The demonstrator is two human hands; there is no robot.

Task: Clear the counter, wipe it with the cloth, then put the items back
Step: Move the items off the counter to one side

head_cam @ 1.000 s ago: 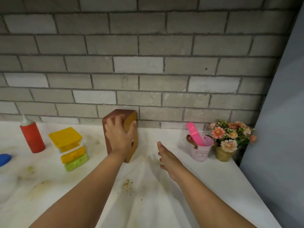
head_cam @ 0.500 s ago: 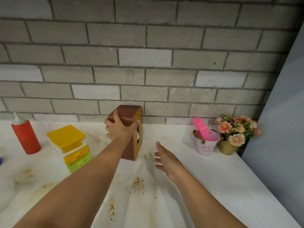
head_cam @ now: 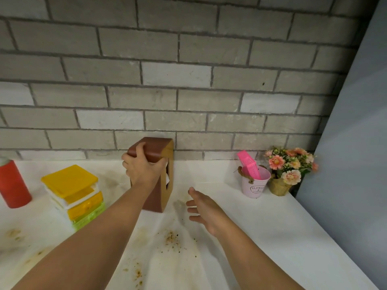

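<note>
A brown tissue box [head_cam: 159,195] stands upright on end on the white counter [head_cam: 272,237], close to the brick wall. My left hand [head_cam: 142,170] grips its top, fingers curled over the far edge and thumb on the near side. My right hand [head_cam: 203,208] hovers open just right of the box, fingers spread, holding nothing. Crumbs and brown stains [head_cam: 171,239] lie on the counter in front of the box. No cloth is in view.
A stack of yellow and green containers [head_cam: 73,193] and a red squeeze bottle [head_cam: 12,185] stand to the left. A pink bucket with a pink tool [head_cam: 254,181] and a flower pot [head_cam: 287,172] sit at the back right, beside a grey panel [head_cam: 351,143].
My left hand has shifted from the box's side to gripping its top. The box has moved slightly away from the wall. My right hand stays open beside it.
</note>
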